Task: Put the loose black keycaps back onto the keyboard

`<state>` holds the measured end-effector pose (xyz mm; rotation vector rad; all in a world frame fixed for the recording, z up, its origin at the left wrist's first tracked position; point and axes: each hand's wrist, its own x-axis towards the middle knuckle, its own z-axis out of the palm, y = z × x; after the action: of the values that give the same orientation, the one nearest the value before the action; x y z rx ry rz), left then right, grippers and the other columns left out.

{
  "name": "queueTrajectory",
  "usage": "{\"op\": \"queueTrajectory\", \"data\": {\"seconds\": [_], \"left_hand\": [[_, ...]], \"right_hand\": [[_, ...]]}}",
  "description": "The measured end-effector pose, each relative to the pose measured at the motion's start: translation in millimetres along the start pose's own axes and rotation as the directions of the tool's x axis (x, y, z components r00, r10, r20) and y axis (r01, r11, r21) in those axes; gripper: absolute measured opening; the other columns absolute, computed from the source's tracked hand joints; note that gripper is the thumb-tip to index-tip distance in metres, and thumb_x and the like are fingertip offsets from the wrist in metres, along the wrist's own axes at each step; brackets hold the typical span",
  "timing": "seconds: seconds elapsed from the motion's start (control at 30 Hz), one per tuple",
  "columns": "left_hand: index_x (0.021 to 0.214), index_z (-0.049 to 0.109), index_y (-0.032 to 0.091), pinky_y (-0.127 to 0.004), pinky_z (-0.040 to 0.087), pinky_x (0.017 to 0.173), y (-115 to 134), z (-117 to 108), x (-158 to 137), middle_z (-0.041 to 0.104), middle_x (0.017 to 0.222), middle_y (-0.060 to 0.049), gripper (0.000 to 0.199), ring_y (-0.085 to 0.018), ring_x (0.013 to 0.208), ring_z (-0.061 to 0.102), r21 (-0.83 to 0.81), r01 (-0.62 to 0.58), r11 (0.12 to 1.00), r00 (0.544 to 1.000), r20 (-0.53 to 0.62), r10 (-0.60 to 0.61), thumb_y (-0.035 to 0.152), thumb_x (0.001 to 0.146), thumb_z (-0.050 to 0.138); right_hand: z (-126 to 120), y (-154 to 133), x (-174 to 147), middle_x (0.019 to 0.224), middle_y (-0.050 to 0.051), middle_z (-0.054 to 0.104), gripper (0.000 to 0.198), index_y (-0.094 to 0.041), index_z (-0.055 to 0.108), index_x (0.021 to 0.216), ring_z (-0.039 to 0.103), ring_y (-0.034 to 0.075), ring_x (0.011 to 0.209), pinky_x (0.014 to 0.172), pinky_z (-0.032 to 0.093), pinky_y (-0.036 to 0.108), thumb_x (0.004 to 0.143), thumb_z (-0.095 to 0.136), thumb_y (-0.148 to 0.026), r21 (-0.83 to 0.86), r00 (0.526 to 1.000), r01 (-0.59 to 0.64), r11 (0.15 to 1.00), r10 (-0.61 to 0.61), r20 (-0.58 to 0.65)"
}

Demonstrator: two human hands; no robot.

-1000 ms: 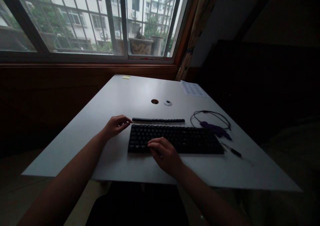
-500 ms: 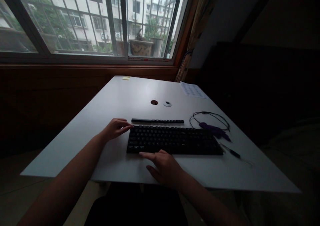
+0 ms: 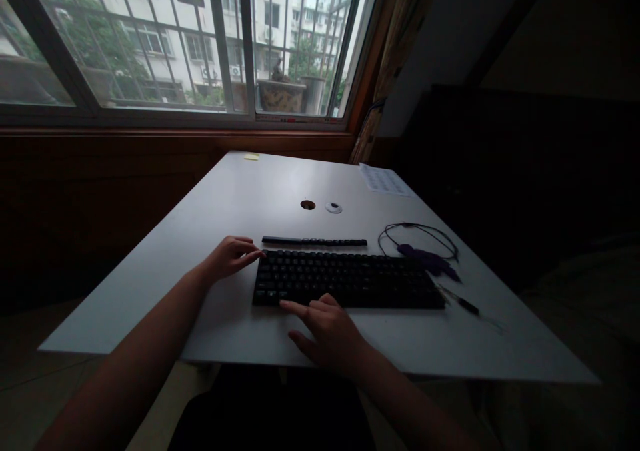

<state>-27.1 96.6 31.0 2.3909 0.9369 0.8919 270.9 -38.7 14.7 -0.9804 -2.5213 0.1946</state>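
A black keyboard [image 3: 345, 281] lies flat on the white table in front of me. My left hand [image 3: 233, 258] is at its far left corner, fingers stretched out, the fingertips touching the corner key area. My right hand [image 3: 327, 331] is at the near edge, with the index finger extended onto the bottom row left of the middle and the thumb held apart. Neither hand grasps anything I can see. Just behind the keyboard lies a narrow black strip [image 3: 315, 241] with a row of small pieces like keycaps along it.
Right of the keyboard are a coiled black cable [image 3: 430, 226], a dark purple cloth [image 3: 429, 259] and a black-handled tool with thin wire ends [image 3: 469, 306]. Farther back are a round hole [image 3: 308, 205], a white ring-shaped cover [image 3: 333, 207], printed paper [image 3: 385, 180] and yellow sticky notes [image 3: 251, 156].
My right index finger has shifted slightly up, from the keyboard's near edge onto the bottom row. My left hand stays at the far left corner.
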Motion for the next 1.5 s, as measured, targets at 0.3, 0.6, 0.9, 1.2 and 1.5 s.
{"op": "queueTrajectory", "data": {"seconds": [0.3, 0.6, 0.9, 1.2, 1.5], "left_hand": [[0.096, 0.082, 0.016, -0.021, 0.033, 0.051, -2.4, 0.6, -0.4, 0.054, 0.064, 0.0, 0.039, -0.008, 0.052, 0.049, 0.007, -0.012, 1.0, 1.0, 0.002, 0.012, 0.045, 0.1, 0.056], [0.094, 0.082, 0.015, -0.021, 0.034, 0.051, -2.0, 0.7, 0.4, 0.055, 0.063, 0.0, 0.04, -0.009, 0.052, 0.048, 0.001, -0.007, 1.0, 1.0, 0.002, 0.007, 0.045, 0.1, 0.056], [0.095, 0.082, 0.015, -0.021, 0.034, 0.052, -5.7, 1.9, -0.9, 0.057, 0.065, -0.001, 0.038, -0.009, 0.053, 0.049, -0.01, 0.012, 1.0, 1.0, 0.004, -0.012, 0.044, 0.099, 0.057], [0.094, 0.082, 0.015, -0.021, 0.035, 0.051, 0.8, 0.7, 0.8, 0.057, 0.064, 0.0, 0.04, -0.009, 0.052, 0.05, -0.019, 0.008, 1.0, 1.0, -0.002, -0.008, 0.046, 0.099, 0.057], [0.093, 0.081, 0.014, -0.021, 0.035, 0.052, -1.5, 1.0, 0.7, 0.057, 0.064, 0.0, 0.039, -0.009, 0.053, 0.049, -0.003, -0.003, 1.0, 1.0, 0.005, 0.003, 0.044, 0.099, 0.057]], "right_hand": [[-1.1, -3.3, -2.2, 0.124, 0.005, 0.072, 0.058, -0.026, 0.047, 0.146, 0.056, 0.027, 0.111, 0.095, 0.041, 0.042, 0.093, 0.067, -0.038, -0.032, 0.997, -0.034, 0.999, 0.032, -0.067], [-6.2, -2.7, 0.5, 0.142, 0.006, 0.062, 0.052, -0.025, 0.049, 0.144, 0.037, 0.028, 0.146, 0.122, 0.027, 0.054, 0.094, 0.063, -0.035, -0.041, 0.994, 0.033, 0.999, -0.037, -0.102], [-6.0, -0.6, 0.9, 0.137, 0.008, 0.066, 0.045, -0.024, 0.053, 0.139, 0.044, 0.024, 0.145, 0.124, 0.029, 0.053, 0.095, 0.061, -0.031, -0.008, 0.991, 0.06, 0.998, -0.06, -0.122], [-6.9, -1.3, 1.1, 0.137, 0.007, 0.067, 0.042, -0.024, 0.054, 0.137, 0.043, 0.024, 0.146, 0.124, 0.027, 0.053, 0.096, 0.06, -0.032, 0.016, 0.99, 0.08, 0.997, -0.078, -0.115], [-6.2, -1.1, 0.8, 0.133, 0.007, 0.069, 0.041, -0.024, 0.055, 0.136, 0.042, 0.024, 0.147, 0.123, 0.029, 0.054, 0.096, 0.06, -0.03, 0.011, 0.986, 0.073, 0.997, -0.071, -0.151]]}}
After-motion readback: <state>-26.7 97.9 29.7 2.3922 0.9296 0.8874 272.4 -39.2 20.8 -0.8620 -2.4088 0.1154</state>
